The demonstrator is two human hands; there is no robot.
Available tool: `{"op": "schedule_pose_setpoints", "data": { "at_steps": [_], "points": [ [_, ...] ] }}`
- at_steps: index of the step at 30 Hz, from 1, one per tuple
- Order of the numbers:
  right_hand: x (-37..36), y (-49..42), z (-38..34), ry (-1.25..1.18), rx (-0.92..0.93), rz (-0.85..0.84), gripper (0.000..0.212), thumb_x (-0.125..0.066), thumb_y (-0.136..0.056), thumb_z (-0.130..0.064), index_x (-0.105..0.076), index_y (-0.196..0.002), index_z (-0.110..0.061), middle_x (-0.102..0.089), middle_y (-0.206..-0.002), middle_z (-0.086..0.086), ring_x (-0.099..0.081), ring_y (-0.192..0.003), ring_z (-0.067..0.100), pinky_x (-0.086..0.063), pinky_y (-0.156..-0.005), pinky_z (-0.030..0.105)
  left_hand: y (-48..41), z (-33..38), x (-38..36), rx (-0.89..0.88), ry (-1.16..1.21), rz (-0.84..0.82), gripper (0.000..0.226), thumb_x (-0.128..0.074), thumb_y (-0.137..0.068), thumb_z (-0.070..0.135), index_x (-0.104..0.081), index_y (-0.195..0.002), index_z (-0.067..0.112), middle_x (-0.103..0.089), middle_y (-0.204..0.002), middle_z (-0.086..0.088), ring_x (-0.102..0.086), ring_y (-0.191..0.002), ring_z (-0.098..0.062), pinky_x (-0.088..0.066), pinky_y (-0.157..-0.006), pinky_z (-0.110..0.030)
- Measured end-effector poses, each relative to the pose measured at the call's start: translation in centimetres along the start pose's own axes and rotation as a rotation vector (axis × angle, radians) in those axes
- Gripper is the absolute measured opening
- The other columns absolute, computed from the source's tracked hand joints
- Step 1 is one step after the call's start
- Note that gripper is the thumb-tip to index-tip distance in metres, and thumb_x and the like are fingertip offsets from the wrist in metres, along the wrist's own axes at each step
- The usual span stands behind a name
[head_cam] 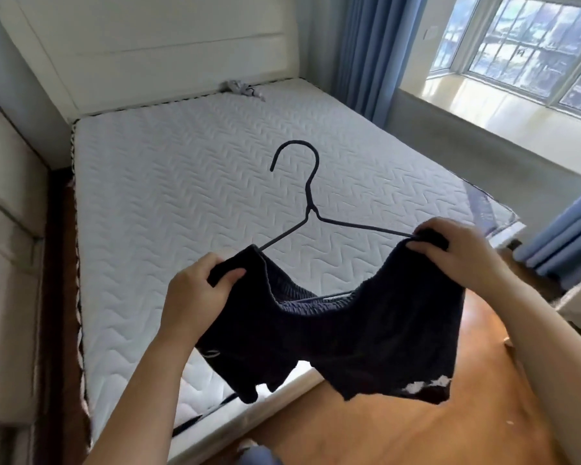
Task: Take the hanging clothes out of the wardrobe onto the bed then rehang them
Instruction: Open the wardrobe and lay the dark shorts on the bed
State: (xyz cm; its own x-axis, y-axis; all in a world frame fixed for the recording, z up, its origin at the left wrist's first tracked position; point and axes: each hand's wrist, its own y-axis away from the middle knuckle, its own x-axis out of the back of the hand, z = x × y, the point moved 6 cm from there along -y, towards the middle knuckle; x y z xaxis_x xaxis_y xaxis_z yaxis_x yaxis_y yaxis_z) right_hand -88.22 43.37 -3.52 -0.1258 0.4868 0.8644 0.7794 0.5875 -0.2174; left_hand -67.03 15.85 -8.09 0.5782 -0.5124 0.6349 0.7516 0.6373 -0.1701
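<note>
Dark shorts (366,330) held in air over foot of bed (182,179), waistband stretched across wire hanger (309,196), hook pointing away from person. Left hand (198,286) pinches one waistband corner, right hand (450,250) grips other at hanger's shoulder tip. Both hands clenched on fabric, probably to spread elastic so it seats on or slips off the hanger ends; which, unclear.

Mattress bare, quilted white; small grey cloth (242,88) crumpled by pale headboard (148,52). Blue curtains (366,45), bright window (517,45), wood floor (416,424). Wardrobe not in view.

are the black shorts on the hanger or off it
On it. Both arms of the hanger run inside the waistband of the shorts, which the left hand and right hand stretch over its ends.
</note>
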Motion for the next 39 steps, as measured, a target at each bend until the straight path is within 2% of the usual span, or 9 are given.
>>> {"op": "schedule_pose_setpoints", "data": {
  "at_steps": [3,6,11,18,21,28,33,36,39],
  "points": [
    [-4.3,-3.6,-1.4,-0.030,0.001,-0.111,0.018,-0.070,-0.079,-0.025,-0.067,-0.090,-0.011,-0.061,-0.084,-0.001,-0.054,-0.084,0.017,-0.037,-0.080,0.025,-1.7,-3.4,1.7,0.093,-0.028,0.048,0.015,-0.067,-0.080,0.032,-0.061,-0.074,0.020,-0.062,-0.064,0.007,-0.058,-0.065,-0.011,-0.045,-0.059,-0.026],
    [-9.5,-7.5,-3.0,-0.054,-0.010,-0.252,0.015,-0.069,-0.080,-0.031,-0.064,-0.087,-0.019,-0.061,-0.086,-0.002,-0.055,-0.085,0.017,-0.037,-0.076,0.026,-3.5,-7.6,3.1,0.172,-0.039,0.102,0.013,-0.068,-0.080,0.031,-0.064,-0.078,0.019,-0.064,-0.069,0.007,-0.060,-0.068,-0.012,-0.045,-0.061,-0.026],
    [-20.7,-15.4,-8.1,-0.075,0.027,-0.436,0.017,-0.068,-0.080,-0.033,-0.066,-0.087,-0.018,-0.062,-0.085,-0.002,-0.056,-0.086,0.019,-0.038,-0.075,0.027,-7.7,-17.4,5.8,0.405,-0.081,0.129,0.014,-0.067,-0.080,0.033,-0.062,-0.080,0.020,-0.063,-0.071,0.009,-0.059,-0.071,-0.014,-0.046,-0.063,-0.030],
    [-31.4,-19.2,-10.7,-0.089,0.005,-0.631,0.014,-0.069,-0.079,-0.032,-0.061,-0.080,-0.020,-0.060,-0.084,0.002,-0.057,-0.086,0.024,-0.040,-0.075,0.030,-9.3,-26.7,5.8,0.613,-0.100,0.050,0.019,-0.068,-0.080,0.034,-0.062,-0.086,0.017,-0.065,-0.082,-0.001,-0.060,-0.081,-0.021,-0.050,-0.073,-0.035],
    [-34.4,-21.0,-11.2,-0.068,0.009,-0.685,0.017,-0.068,-0.080,-0.030,-0.064,-0.084,-0.015,-0.057,-0.081,0.003,-0.052,-0.081,0.021,-0.034,-0.071,0.026,-9.8,-29.1,5.6,0.668,-0.104,0.028,0.018,-0.067,-0.080,0.036,-0.062,-0.084,0.018,-0.065,-0.082,-0.002,-0.060,-0.081,-0.020,-0.048,-0.070,-0.032],
    [-40.2,-26.3,-11.1,-0.116,-0.017,-0.777,0.023,-0.066,-0.081,-0.034,-0.066,-0.092,-0.014,-0.059,-0.087,0.001,-0.052,-0.087,0.020,-0.039,-0.078,0.030,-13.7,-32.0,4.3,0.776,-0.106,0.007,0.018,-0.064,-0.082,0.039,-0.059,-0.080,0.022,-0.060,-0.072,0.006,-0.059,-0.074,-0.016,-0.041,-0.059,-0.025],
    [-47.5,-29.7,-10.2,-0.092,-0.034,-0.865,0.024,-0.066,-0.081,-0.036,-0.063,-0.092,-0.014,-0.058,-0.089,0.003,-0.056,-0.093,0.027,-0.038,-0.077,0.030,-16.7,-37.7,1.9,0.883,-0.089,-0.053,0.022,-0.063,-0.082,0.039,-0.062,-0.089,0.018,-0.064,-0.083,0.001,-0.060,-0.080,-0.018,-0.044,-0.066,-0.028],
    [-52.5,-31.4,-9.5,-0.094,-0.042,-0.896,0.029,-0.066,-0.083,-0.030,-0.064,-0.100,-0.007,-0.058,-0.092,0.007,-0.055,-0.094,0.028,-0.037,-0.077,0.030,-18.6,-42.1,-0.2,0.939,-0.086,-0.082,0.024,-0.062,-0.084,0.037,-0.061,-0.093,0.015,-0.064,-0.088,-0.002,-0.060,-0.084,-0.020,-0.046,-0.071,-0.031],
    [-57.7,-32.9,-8.4,-0.075,-0.018,-0.915,0.031,-0.065,-0.084,-0.025,-0.062,-0.107,-0.005,-0.062,-0.108,0.014,-0.055,-0.101,0.030,-0.036,-0.079,0.028,-20.2,-46.4,-2.8,0.966,-0.110,-0.105,0.025,-0.060,-0.086,0.034,-0.060,-0.098,0.013,-0.063,-0.092,-0.003,-0.060,-0.092,-0.024,-0.044,-0.075,-0.031]
  ]
}}
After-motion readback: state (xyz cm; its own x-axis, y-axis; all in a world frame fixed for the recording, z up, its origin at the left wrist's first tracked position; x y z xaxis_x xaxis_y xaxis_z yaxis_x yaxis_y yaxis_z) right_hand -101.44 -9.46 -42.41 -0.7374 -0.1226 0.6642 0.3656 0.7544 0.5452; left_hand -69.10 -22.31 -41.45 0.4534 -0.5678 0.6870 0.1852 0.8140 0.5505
